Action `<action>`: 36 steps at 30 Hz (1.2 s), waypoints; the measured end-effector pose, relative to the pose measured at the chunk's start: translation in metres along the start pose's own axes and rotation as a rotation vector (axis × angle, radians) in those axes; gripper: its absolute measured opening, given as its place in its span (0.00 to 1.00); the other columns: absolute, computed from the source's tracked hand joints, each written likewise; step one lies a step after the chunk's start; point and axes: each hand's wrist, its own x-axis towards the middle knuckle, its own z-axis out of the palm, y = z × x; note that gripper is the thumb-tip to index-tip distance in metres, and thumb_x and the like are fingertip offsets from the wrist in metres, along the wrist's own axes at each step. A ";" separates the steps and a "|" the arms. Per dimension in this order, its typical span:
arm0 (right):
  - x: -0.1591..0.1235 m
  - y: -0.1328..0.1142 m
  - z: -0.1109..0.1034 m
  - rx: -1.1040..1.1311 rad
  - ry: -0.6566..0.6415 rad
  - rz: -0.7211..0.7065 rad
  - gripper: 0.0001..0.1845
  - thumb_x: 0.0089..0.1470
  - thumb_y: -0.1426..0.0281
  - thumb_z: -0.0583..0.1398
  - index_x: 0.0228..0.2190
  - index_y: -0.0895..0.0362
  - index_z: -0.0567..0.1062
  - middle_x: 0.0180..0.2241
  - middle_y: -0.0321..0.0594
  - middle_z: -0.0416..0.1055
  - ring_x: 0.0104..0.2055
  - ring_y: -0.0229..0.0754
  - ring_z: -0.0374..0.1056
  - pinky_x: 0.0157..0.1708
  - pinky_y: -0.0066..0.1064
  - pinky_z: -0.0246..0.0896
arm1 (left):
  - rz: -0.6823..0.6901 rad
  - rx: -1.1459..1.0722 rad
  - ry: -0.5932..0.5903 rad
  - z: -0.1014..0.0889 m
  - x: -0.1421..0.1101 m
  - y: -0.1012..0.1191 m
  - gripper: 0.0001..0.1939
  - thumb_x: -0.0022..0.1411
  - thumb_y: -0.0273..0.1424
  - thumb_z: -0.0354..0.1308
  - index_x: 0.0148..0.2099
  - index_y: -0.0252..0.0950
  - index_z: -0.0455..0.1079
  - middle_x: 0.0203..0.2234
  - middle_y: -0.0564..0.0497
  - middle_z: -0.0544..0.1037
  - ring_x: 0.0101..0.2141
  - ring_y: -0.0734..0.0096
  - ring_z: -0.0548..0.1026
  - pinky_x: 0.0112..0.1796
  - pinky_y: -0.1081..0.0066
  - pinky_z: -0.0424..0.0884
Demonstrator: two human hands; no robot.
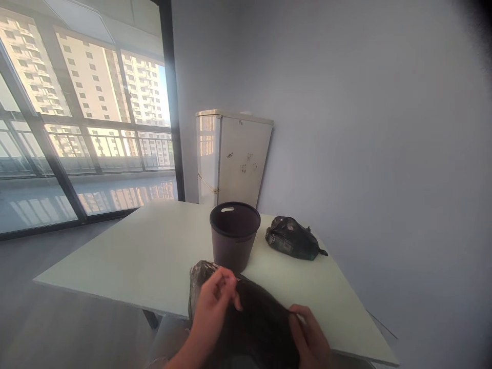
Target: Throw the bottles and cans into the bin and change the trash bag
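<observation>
One black plastic bag (261, 318) is hanging loosely at the near edge of the table, right in front of the person I am watching, and both hands are working at it. Taking twelve as straight ahead of the person, the left hand (218, 294) is hovering over the bag's ten o'clock side, its fingers curling inward and its thumb standing apart from them; whether those fingertips are gripping any film, I cannot tell. At three o'clock the right hand (308, 332) is pinching the bag's edge between thumb and fingers, and a taut dark border is running from there up toward the bin.

Just beyond, near twelve, a dark purple plastic wastebasket (231, 251) is standing upright, showing a black rim and a cut-out handle hole; the bag is covering part of its base from view. At one o'clock a second black plastic bag (294, 240) is lying crumpled on its side, its twisted tip pointing toward three.

Beneath them all, a pale tabletop (154, 251) is spreading out. Past its far edge, at twelve, a cream-white refrigerator (244, 159) is standing against a plain grey wall (357, 128). Toward ten, a dark-framed glass sliding door (111, 195) is letting in daylight, with tall apartment blocks (84, 77) rising outside.
</observation>
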 end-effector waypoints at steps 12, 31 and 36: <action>0.033 -0.071 0.069 0.585 -0.525 0.182 0.21 0.56 0.52 0.71 0.41 0.52 0.75 0.38 0.39 0.76 0.37 0.46 0.72 0.38 0.34 0.67 | 0.071 0.515 -0.104 -0.006 -0.014 0.000 0.13 0.59 0.25 0.56 0.46 0.37 0.74 0.35 0.50 0.81 0.36 0.64 0.78 0.41 0.68 0.71; 0.016 -0.057 0.144 -0.073 -0.619 0.080 0.33 0.54 0.41 0.64 0.42 0.58 0.84 0.41 0.49 0.81 0.48 0.63 0.73 0.51 0.48 0.68 | 0.109 -0.025 0.534 -0.095 0.008 0.024 0.29 0.73 0.53 0.49 0.58 0.36 0.73 0.51 0.41 0.79 0.49 0.59 0.78 0.49 0.64 0.75; 0.021 -0.072 0.168 0.213 -0.536 0.219 0.34 0.52 0.41 0.69 0.48 0.55 0.82 0.42 0.46 0.81 0.46 0.57 0.75 0.46 0.42 0.71 | -0.003 0.208 0.405 -0.087 -0.039 0.006 0.40 0.60 0.46 0.69 0.70 0.40 0.63 0.58 0.39 0.77 0.55 0.51 0.78 0.53 0.59 0.75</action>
